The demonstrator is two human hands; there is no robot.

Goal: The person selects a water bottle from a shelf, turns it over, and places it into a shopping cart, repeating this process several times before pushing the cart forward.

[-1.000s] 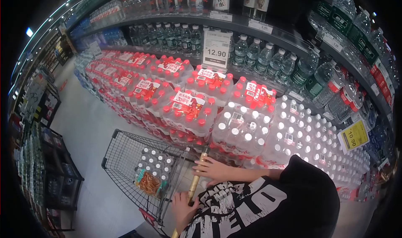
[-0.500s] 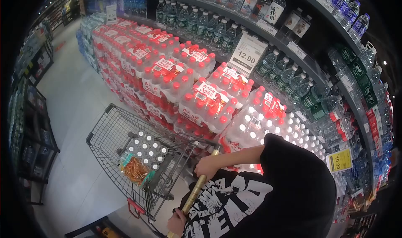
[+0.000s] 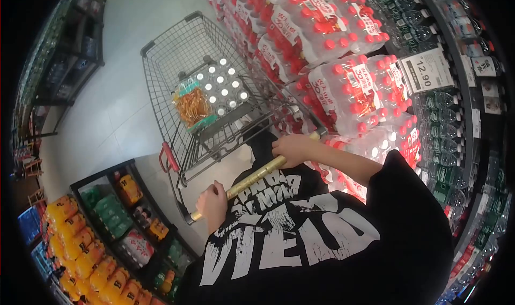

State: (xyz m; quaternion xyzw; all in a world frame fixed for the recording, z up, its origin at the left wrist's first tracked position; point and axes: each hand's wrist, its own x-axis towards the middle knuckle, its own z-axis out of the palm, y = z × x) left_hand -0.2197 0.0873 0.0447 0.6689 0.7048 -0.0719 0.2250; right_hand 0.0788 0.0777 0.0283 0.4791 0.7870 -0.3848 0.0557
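A wire shopping cart [image 3: 161, 69] stands in front of me, its gold handle bar [image 3: 255, 177] running diagonally before my chest. My left hand [image 3: 213, 203] is closed around the bar near its lower left end. Farther up, toward the right end, my right hand [image 3: 289, 150] wraps the same bar. Inside the cart is a pack of clear bottles with white caps [image 3: 220, 85]. Against it lies a clear bag of orange-brown food [image 3: 192, 108] with teal edges.
Stacked packs of red-capped water bottles [image 3: 338, 90] rise close along the cart's right side. A price sign [image 3: 426, 72] reads 12.90. At lower left are a black shelf [image 3: 102, 172] and orange drink packs [image 3: 80, 246]. Pale floor tiles [image 3: 118, 90] extend ahead on the left.
My view has turned, so the bottle stacks now sit farther right and the cart appears higher. The orange packs at lower left have come into view. Both hands remain on the bar.
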